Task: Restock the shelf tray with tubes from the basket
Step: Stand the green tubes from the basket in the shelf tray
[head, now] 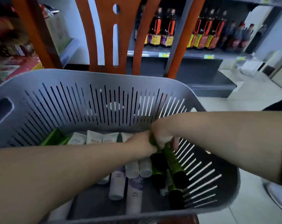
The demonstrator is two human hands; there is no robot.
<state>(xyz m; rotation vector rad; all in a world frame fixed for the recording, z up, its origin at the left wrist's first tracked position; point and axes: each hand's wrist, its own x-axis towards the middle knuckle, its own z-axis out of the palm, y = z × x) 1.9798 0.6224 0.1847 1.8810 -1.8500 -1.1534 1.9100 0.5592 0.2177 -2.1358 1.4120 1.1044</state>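
**Both hands on green tubes at the basket's right wall**

The grey slotted basket (82, 81) sat on a wooden chair (104, 29). Both hands reached inside. The left hand (141, 145) and right hand (162, 135) met near the right wall, each with fingers curled round the upper ends of the green tubes (173, 160). These tubes were glossy green with black caps; their long axes ran from the hands toward the basket's near edge, caps nearest the camera. White tubes (95, 137) lay in a row along the far wall, their printing too blurred to read. Pale lilac tubes (117, 183) lay on the floor, lengthwise toward the near edge. Dark bottles (161, 29) with yellow labels stood on a shelf (177, 54) behind.
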